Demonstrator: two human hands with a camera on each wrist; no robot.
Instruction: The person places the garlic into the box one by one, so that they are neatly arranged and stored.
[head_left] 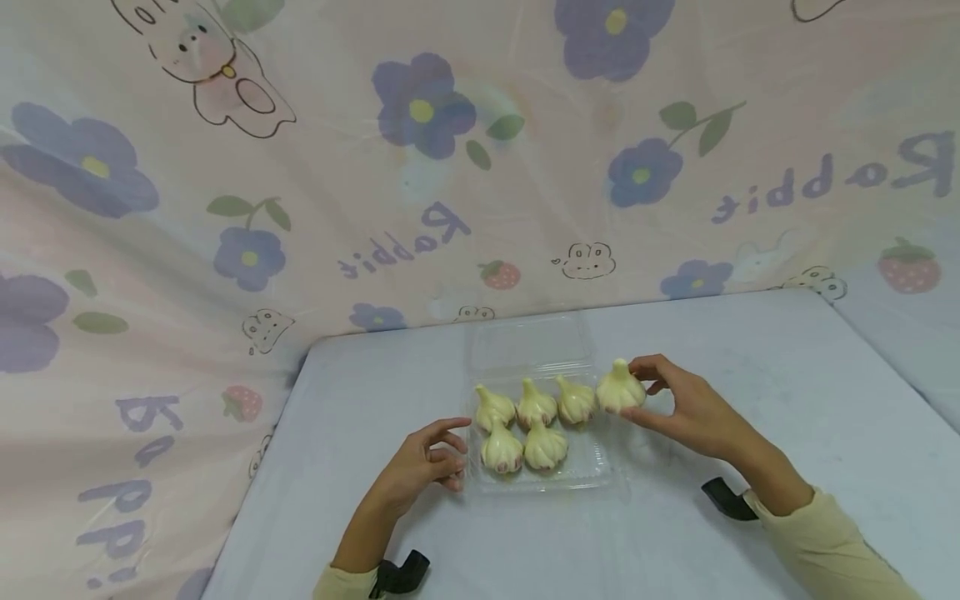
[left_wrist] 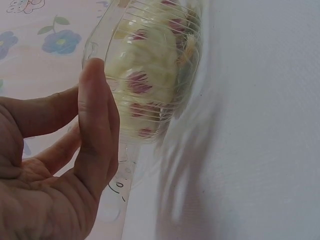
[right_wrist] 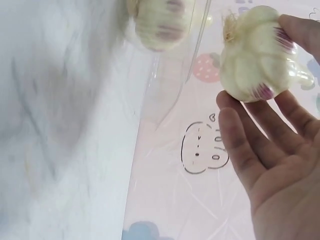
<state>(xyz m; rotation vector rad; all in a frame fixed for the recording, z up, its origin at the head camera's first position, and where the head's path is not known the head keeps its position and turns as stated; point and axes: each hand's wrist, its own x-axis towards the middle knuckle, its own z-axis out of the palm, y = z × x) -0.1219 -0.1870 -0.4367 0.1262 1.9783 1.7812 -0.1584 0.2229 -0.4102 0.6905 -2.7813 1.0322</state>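
Note:
A clear plastic box (head_left: 592, 467) stands on the table with several garlic bulbs in it, three along the back row and two in front. Beyond its far side lies the transparent lid (head_left: 531, 343), folded back. My right hand (head_left: 693, 408) pinches another garlic bulb (head_left: 620, 388) between thumb and fingers, raised by the box's right edge. In the right wrist view that bulb (right_wrist: 257, 55) shows purple streaks and a root tuft. At the box's left side is my left hand (head_left: 420, 467), fingers loosely bent, a fingertip at the rim; contact is hard to tell.
A white-covered table (head_left: 360, 392) carries the box. Behind and left of it hangs a pink cloth (head_left: 315, 167) printed with flowers and rabbits. Black wrist mounts (head_left: 405, 573) show on both forearms.

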